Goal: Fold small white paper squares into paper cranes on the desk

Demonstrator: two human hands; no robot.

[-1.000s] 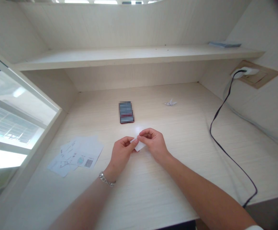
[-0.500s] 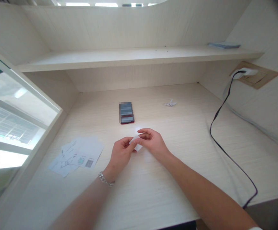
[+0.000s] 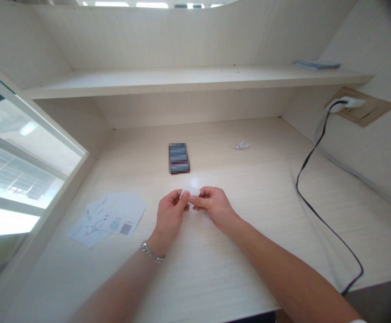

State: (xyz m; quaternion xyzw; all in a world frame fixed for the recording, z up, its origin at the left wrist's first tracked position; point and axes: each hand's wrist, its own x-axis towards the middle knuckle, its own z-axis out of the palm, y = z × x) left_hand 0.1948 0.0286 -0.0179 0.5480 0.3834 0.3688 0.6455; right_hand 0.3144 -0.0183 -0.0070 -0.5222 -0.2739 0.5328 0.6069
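Observation:
Between my two hands is a small piece of white paper (image 3: 192,193), low over the desk; its folds are too bright and small to make out. My left hand (image 3: 171,213) pinches its left side between thumb and fingers. On the opposite side, the thumb and fingers of my right hand (image 3: 215,204) are closed on the same paper. The fingertips of both hands nearly meet at its lower edge and cover part of it. Beyond the hands lies a dark phone-like rectangle (image 3: 179,158), its face pixelated. A small folded paper crane (image 3: 241,146) sits farther back to the right.
Several printed white paper sheets (image 3: 124,211) lie overlapping at the left of the desk (image 3: 195,278). A black cable (image 3: 311,206) runs from a wall socket (image 3: 363,107) down the right side. Above the desk, a shelf (image 3: 182,80) carries a flat bluish item (image 3: 317,65).
My right hand has moved slightly down, its fingers now closer around the paper's right side. The paper has turned in my fingers. My left hand has hardly moved.

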